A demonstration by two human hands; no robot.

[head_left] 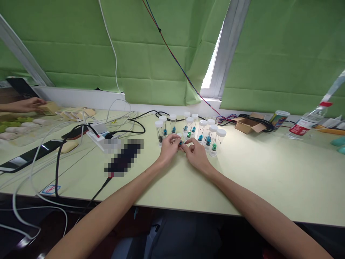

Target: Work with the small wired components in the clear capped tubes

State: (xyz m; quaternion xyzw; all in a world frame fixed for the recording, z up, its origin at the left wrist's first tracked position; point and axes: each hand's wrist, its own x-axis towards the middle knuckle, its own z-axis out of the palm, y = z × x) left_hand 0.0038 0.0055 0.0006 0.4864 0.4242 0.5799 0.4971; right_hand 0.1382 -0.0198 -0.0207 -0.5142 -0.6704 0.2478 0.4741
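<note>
My left hand (pixel 169 146) and my right hand (pixel 196 152) meet low over the table, fingertips pinched together. Between them sits a small blue-green piece (pixel 181 142); its exact kind is too small to make out, and fingers cover part of it. Several clear tubes with white caps stand upright around and behind my hands. Each seems to hold a small blue or green piece with a thin stem, such as the tube (pixel 173 124) behind my left hand and the tube (pixel 214 145) with a green piece to the right of my right hand.
Left of my arms are a dark blurred device (pixel 124 158), a power strip (pixel 99 138), a phone (pixel 32 154) and loose cables. Rightward stand a small cardboard box (pixel 246 125), a can (pixel 279 119) and a water bottle (pixel 307 122). Another person's hand (pixel 29 104) touches a box at far left.
</note>
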